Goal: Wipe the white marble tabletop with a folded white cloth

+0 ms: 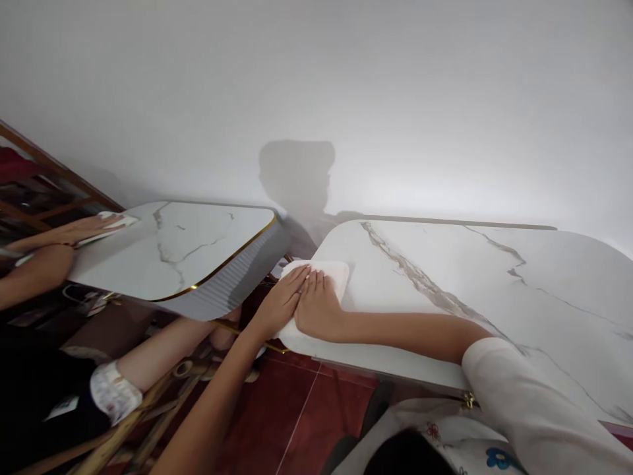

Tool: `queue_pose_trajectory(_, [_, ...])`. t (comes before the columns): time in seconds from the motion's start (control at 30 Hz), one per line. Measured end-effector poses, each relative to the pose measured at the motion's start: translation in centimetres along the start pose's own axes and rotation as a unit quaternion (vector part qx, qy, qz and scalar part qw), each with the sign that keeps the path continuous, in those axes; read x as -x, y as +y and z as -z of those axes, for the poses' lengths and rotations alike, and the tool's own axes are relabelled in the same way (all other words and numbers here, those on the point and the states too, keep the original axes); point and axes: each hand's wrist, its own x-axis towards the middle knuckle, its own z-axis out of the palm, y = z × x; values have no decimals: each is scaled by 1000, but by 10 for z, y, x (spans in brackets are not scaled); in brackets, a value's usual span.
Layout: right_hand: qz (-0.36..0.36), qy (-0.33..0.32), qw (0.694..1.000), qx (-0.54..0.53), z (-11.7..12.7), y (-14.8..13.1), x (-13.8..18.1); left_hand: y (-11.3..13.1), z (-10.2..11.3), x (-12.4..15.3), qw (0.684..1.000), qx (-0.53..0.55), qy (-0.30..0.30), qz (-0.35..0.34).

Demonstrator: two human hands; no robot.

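Observation:
A folded white cloth (337, 274) lies at the left end of a white marble-patterned table top (395, 264). My left hand (283, 300) rests on the cloth near the table's left edge, fingers stretched out. Beside it, touching it, my right hand (317, 305) lies flat on the same cloth with its fingers straight and close together. Both palms press down, so the middle of the cloth is hidden under them.
To the left stands a second marble-patterned table (138, 254) with a gold-edged rim. A co-worker's hand (89, 227) lies on another white cloth (121, 224) there. A wall (445, 119) rises behind both tables. Below are red floor tiles (301, 422) and a bamboo chair (163, 402).

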Motion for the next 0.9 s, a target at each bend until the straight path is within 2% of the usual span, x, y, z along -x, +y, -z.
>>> queue_pose_trajectory(0.17, [85, 1, 996, 15, 23, 9, 39, 38, -9, 28, 998, -48, 28, 36])
queue_pose_trajectory(0.27, [115, 12, 993, 10, 33, 30, 52, 60, -19, 24, 994, -73, 43, 62])
queue_pose_trajectory(0.33, [120, 8, 993, 0, 37, 47, 54, 70, -26, 12, 992, -86, 48, 73])
queue_pose_trajectory(0.43, [112, -5, 994, -16, 40, 75, 44, 78, -34, -18, 991, -95, 54, 75])
queue_pose_trajectory(0.57, [100, -8, 995, -10, 36, 116, 13, 73, -43, -71, 991, -85, 63, 79])
queue_pose_trajectory(0.73, [98, -8, 995, -10, 28, 165, -40, 49, -49, -138, 990, -57, 78, 99])
queue_pose_trajectory(0.9, [41, 10, 999, -9, 20, 198, -88, 19, -53, -197, 993, -27, 77, 86])
